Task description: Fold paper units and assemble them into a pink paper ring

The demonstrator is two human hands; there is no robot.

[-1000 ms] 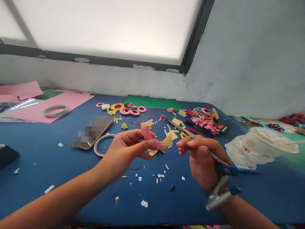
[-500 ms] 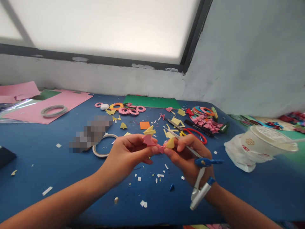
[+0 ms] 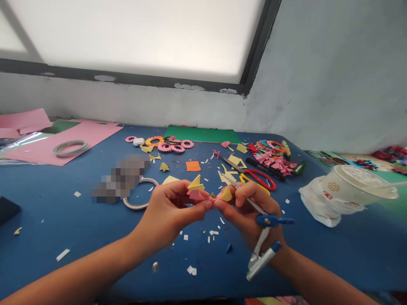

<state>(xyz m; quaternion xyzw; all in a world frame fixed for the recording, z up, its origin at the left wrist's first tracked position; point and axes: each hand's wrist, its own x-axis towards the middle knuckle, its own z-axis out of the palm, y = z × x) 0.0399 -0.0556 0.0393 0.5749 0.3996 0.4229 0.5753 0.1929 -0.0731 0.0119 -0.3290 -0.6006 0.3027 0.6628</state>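
Above the middle of the table, a small pink and yellow folded paper piece [image 3: 196,194] is held between both hands. My left hand [image 3: 168,209] pinches its left side between thumb and fingers. The other end, with a yellow folded point, is gripped by the thumb and fingertips of my right hand [image 3: 256,207]. A drawing compass [image 3: 266,220] with a blue head also lies in my right hand, its legs passing through the fingers. My fingers hide part of the paper piece. Beyond the hands lie an orange paper square [image 3: 193,166] and yellow paper pieces [image 3: 235,161].
Red-handled scissors [image 3: 260,178] and a black pen [image 3: 263,168] lie beyond my right hand. Scalloped paper rings [image 3: 176,147] sit at the back. A tape roll [image 3: 70,148] rests on pink sheets at left; a wrapped cup [image 3: 349,192] stands at right. White scraps [image 3: 192,270] dot the blue table.
The paper piece has turned slightly between my fingers, and its left yellow tip sits a little further left. My right hand and the compass have shifted slightly left.
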